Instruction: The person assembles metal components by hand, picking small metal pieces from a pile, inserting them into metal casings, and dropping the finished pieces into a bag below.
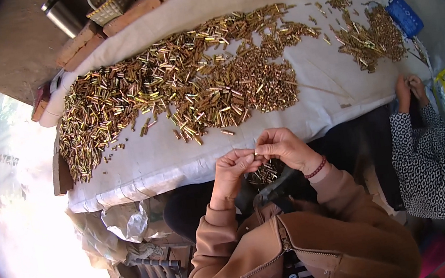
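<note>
In front of my body, above my lap, my left hand (233, 168) and my right hand (285, 148) meet at the fingertips. Both are closed in a pinch around a small, shiny metal piece (256, 154), mostly hidden by the fingers. Just below them, a batch of slim metal pieces (265, 174) sits at my lap; what holds it is partly hidden. Beyond my hands, a large heap of brass-coloured metal cylinders (159, 85) spreads over the cloth-covered table (148, 174). Shorter pieces (268, 82) are bunched at that heap's right end.
A second pile (369, 38) lies at the table's right, beside a blue plastic container (404, 16). Thin sticks (320, 88) rest on the cloth. Bricks (133, 13), a steel flask (61, 17) and a basket (108, 5) line the far edge. A co-worker's hands (410, 89) are at right.
</note>
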Available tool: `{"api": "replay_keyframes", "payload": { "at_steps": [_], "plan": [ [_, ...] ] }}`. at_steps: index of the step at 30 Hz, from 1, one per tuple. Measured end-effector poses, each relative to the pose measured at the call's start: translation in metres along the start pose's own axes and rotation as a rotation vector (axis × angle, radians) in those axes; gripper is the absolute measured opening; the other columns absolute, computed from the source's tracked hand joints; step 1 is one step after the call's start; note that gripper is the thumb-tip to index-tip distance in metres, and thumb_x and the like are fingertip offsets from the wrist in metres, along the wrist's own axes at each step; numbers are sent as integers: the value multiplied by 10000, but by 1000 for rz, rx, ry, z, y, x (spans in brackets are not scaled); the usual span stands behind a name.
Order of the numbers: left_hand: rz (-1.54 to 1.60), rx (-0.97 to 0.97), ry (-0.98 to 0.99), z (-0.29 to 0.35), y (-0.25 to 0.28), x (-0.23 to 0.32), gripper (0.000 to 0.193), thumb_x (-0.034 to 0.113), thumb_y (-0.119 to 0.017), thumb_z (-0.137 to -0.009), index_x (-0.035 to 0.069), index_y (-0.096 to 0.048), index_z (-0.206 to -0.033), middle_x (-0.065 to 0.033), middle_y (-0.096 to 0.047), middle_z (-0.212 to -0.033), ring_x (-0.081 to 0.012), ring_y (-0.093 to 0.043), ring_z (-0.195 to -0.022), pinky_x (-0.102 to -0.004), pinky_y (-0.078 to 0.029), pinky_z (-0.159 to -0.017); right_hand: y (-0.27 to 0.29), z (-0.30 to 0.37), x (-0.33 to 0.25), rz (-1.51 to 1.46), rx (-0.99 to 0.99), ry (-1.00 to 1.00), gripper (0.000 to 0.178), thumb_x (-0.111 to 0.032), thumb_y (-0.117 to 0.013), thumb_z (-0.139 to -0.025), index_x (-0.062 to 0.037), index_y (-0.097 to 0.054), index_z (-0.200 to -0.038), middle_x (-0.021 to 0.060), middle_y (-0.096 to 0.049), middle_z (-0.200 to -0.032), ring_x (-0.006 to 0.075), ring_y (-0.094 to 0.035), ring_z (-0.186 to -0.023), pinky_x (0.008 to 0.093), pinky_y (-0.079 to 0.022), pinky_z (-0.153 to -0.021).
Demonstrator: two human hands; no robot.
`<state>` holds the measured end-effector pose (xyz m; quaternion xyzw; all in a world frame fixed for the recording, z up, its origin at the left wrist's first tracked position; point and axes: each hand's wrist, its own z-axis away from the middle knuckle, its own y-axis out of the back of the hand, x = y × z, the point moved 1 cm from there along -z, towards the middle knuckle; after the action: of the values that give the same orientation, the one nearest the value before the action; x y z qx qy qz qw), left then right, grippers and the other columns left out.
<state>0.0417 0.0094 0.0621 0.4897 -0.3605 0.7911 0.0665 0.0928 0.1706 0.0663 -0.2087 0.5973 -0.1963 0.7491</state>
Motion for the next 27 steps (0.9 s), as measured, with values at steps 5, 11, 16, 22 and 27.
{"api": "replay_keyframes", "payload": {
  "at_steps": [5, 11, 16, 22, 27],
  "plan": [
    [52, -43, 23, -1, -1, -1, 143, 50, -589, -816, -41, -598, -925, -121, -650, -833, -146, -636, -703, -227, -522, -643, 6, -7, 7, -225, -128, -66, 106, -102, -614, -809, -47, -572, -889, 1, -569, -758, 80, -537, -678, 226, -470, -650],
    [78, -123, 43, 1, 2, -5, 147, 75, -591, -820, -23, -601, -930, -110, -649, -836, -136, -633, -723, -219, -515, -656, 7, -8, 19, -413, -223, -95, 90, -83, -603, -813, -51, -574, -892, 6, -578, -776, 96, -553, -701, 240, -475, -663],
    [105, -125, 41, 12, 5, -12, 167, 79, -584, -826, -33, -589, -951, -118, -648, -850, -141, -636, -733, -219, -521, -666, 2, 1, 23, -280, -173, -68, 116, -85, -611, -808, -39, -579, -910, 5, -563, -749, 84, -533, -649, 213, -466, -616],
    [70, -91, 54, 9, 9, -13, 208, 105, -597, -819, -32, -578, -974, -108, -635, -867, -154, -613, -764, -243, -501, -673, 1, -2, 28, -343, -134, -97, 161, -86, -589, -818, -14, -554, -958, 55, -584, -782, 136, -581, -684, 250, -483, -610],
    [131, -36, -97, 6, -7, 13, 173, 66, -590, -820, -43, -580, -954, -134, -644, -879, -147, -631, -744, -217, -506, -663, -6, -17, -4, -201, -189, 53, 196, -196, -544, -865, -13, -574, -928, 31, -597, -804, 105, -579, -658, 204, -463, -606]
  ]
}}
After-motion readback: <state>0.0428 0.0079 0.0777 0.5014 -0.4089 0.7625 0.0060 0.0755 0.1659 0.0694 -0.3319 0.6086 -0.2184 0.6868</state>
